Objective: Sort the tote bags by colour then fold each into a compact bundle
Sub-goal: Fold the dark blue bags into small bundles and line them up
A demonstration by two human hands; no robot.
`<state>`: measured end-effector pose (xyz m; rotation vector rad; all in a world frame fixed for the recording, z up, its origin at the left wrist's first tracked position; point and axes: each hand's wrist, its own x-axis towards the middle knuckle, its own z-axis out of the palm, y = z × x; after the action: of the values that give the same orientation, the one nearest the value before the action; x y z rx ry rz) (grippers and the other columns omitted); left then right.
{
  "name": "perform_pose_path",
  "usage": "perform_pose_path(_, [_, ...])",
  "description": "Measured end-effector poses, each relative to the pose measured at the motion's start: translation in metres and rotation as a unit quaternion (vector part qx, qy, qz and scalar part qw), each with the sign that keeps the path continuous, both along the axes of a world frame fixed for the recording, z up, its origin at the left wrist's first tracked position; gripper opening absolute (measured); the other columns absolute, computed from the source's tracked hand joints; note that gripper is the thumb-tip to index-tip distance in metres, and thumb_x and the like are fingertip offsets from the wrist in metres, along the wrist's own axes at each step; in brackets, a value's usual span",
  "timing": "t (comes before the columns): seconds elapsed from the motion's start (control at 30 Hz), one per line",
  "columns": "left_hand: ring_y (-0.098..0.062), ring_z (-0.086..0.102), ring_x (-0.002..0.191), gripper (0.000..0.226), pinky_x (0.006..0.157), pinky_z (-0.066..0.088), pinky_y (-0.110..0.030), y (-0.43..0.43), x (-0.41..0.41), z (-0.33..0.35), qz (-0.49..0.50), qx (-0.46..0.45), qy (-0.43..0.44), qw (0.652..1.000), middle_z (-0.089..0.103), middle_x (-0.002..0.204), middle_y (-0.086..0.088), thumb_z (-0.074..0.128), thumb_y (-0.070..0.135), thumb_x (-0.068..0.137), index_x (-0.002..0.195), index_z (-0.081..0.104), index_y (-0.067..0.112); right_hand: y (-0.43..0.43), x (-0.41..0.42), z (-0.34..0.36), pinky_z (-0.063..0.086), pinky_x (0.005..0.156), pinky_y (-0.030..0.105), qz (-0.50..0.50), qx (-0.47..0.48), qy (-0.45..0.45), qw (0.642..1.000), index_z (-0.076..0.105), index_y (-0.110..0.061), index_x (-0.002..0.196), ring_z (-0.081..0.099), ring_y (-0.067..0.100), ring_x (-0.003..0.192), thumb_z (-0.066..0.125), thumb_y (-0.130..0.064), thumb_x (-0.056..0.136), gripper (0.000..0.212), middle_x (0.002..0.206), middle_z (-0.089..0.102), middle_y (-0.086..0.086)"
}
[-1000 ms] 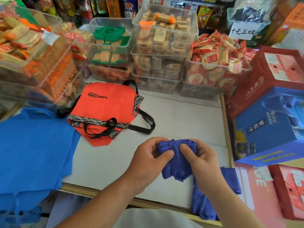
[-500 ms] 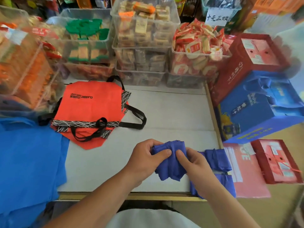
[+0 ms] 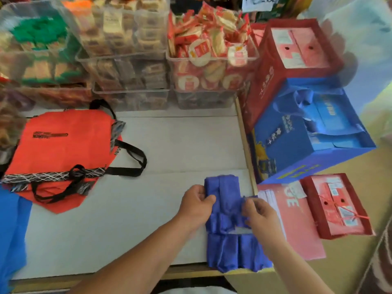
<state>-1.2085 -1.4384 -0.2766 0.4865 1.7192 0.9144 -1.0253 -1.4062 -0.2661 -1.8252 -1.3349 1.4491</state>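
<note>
Both sides of the folded blue tote bag [image 3: 228,194] are being pinched at the worktop's [image 3: 137,219] near right corner, my left grip [image 3: 197,203] curling on its left edge, my right grip [image 3: 257,211] on its right, its long axis pointing away from me.

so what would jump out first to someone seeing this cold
At the near right of the table, the left hand and right hand grip a dark blue tote bundle. Far left lies a flat orange-red tote bag with black handles. Clear snack tubs are stacked along the back.
</note>
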Motion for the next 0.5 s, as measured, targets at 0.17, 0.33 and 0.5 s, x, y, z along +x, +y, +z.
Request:
perform_pose_path(0.17, [-0.024,0.074,0.095,0.012,0.089,0.061,-0.048,0.063,0.026,-0.059,0.027,-0.023,-0.027,0.999,0.076,0.1,-0.006,0.071,0.021,0.092,0.102,0.068,0.015,0.008,0.053,-0.03,0.045,0.067,0.033,0.05,-0.007,-0.07,0.996,0.065,-0.02,0.085,0.056,0.013,0.069,0.055,-0.026,0.104,0.022,0.068,0.061,-0.007])
perform_pose_path(0.33, [-0.022,0.068,0.083,0.009,0.084,0.061,-0.041,0.088,0.044,-0.102,-0.025,-0.051,0.03,0.998,0.071,0.09,-0.002,0.067,0.023,0.095,0.093,0.07,0.015,0.006,0.08,-0.03,0.044,0.068,0.009,0.08,-0.018,-0.087,0.993,0.068,-0.025,0.097,0.065,0.001,0.085,0.056,-0.022,0.103,0.014,0.087,0.071,-0.013])
perform_pose_path(0.5, [-0.019,0.065,0.093,0.022,0.081,0.05,-0.029,0.085,0.054,-0.108,-0.099,-0.055,0.136,0.984,0.067,0.094,0.004,0.065,0.032,0.096,0.108,0.066,0.014,0.031,0.078,-0.016,0.041,0.075,0.01,0.155,-0.017,-0.136,0.978,0.062,-0.035,0.101,0.06,-0.011,0.099,0.052,-0.029,0.105,0.012,0.106,0.067,-0.023])
